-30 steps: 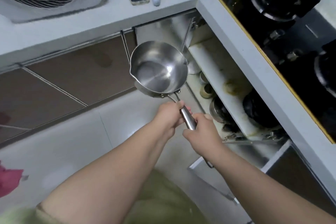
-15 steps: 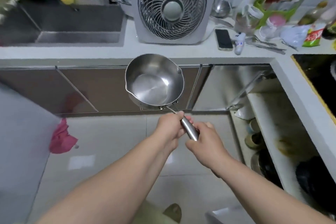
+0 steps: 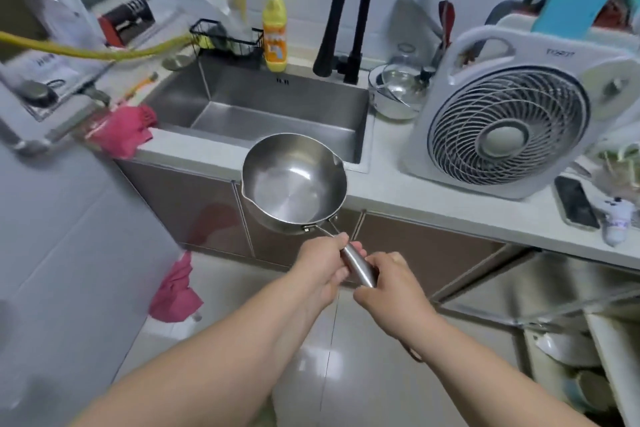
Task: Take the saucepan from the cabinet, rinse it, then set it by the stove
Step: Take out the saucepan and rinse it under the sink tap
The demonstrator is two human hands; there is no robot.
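At the far left we noted a pink cloth (image 3: 121, 130) draped over the counter edge, with a second pink cloth (image 3: 175, 291) lying on the floor tiles below it. Behind these, a yellow bottle (image 3: 274, 32) stood at the rear rim of the steel sink (image 3: 277, 104), just left of the black faucet (image 3: 346, 10). We held the saucepan (image 3: 294, 185) upright and empty in the air, in front of the sink's near edge and above the cabinet fronts, its handle (image 3: 356, 265) pointing back toward us. Our left hand (image 3: 323, 265) was curled around the upper part of the handle, nearest the pan body. Our right hand (image 3: 391, 282) was clenched around the lower end of the same handle, touching the left hand. Further right, a white fan (image 3: 509, 125) stood on the counter (image 3: 433, 198), with a phone (image 3: 576, 201) lying flat beside it. At the lower right, a cabinet (image 3: 568, 329) stood open.
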